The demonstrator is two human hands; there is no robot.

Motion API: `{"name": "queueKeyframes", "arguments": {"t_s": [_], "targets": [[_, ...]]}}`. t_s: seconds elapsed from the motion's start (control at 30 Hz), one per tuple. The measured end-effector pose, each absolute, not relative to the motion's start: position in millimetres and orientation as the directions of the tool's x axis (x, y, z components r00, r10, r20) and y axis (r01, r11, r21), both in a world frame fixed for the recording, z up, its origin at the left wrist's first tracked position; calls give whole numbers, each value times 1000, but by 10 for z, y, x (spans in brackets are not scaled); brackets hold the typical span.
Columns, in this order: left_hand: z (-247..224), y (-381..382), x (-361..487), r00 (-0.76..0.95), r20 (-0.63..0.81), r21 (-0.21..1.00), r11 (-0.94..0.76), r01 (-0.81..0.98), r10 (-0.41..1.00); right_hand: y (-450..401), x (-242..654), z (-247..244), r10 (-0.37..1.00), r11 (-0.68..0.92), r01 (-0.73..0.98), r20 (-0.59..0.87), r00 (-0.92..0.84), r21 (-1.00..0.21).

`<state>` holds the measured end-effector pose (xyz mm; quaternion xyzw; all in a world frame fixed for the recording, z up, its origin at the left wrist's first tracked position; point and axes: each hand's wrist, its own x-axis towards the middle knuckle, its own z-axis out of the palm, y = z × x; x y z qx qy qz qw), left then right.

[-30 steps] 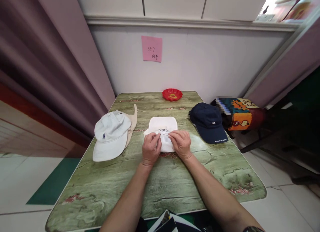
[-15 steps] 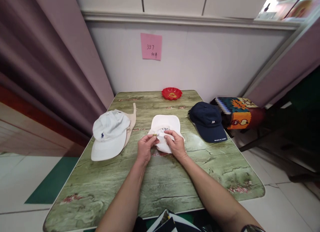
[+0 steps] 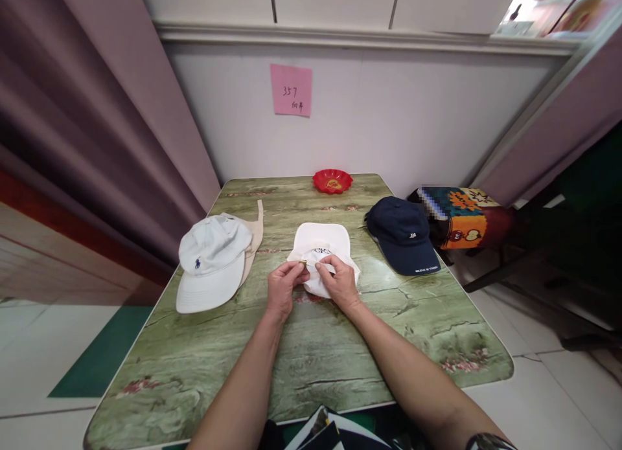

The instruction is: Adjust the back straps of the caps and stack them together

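Observation:
A white cap (image 3: 322, 237) lies at the middle of the green wood-patterned table (image 3: 335, 359), its brim toward the wall and dark lettering on its front. My left hand (image 3: 282, 287) pinches a small brass-coloured buckle (image 3: 304, 262) at the cap's near left side. Closed on the cap's white strap, my right hand (image 3: 341, 283) is just to the right, its thumb and forefinger close to the buckle. How far the strap passes through the buckle is too small to tell.
At the left, a pale cap (image 3: 214, 262) rests on a beige one (image 3: 256, 233). A navy cap (image 3: 401, 233) lies right, and a red scalloped dish (image 3: 332, 181) stands at the back edge. Beyond the table's right side is a colourful box (image 3: 464, 220).
My right thumb and forefinger have moved slightly left, nearer the buckle. The cap's crown has shifted a little under my hands, and the camera view has moved slightly.

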<state>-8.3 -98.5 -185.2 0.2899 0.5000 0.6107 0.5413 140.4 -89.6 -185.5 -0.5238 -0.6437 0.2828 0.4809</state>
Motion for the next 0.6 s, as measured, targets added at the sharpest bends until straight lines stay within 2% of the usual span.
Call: {"name": "queueKeyframes", "arguments": {"t_s": [0.37,0.6], "targets": [[-1844,-982,-72,-236,-215,909,106,-404,948,-882,1397,-1906,947,296,455,320,-24,-840],[-1844,-975,-70,-253,-224,906,105,-410,941,-897,1388,-1910,940,286,462,338,32,-839]]}}
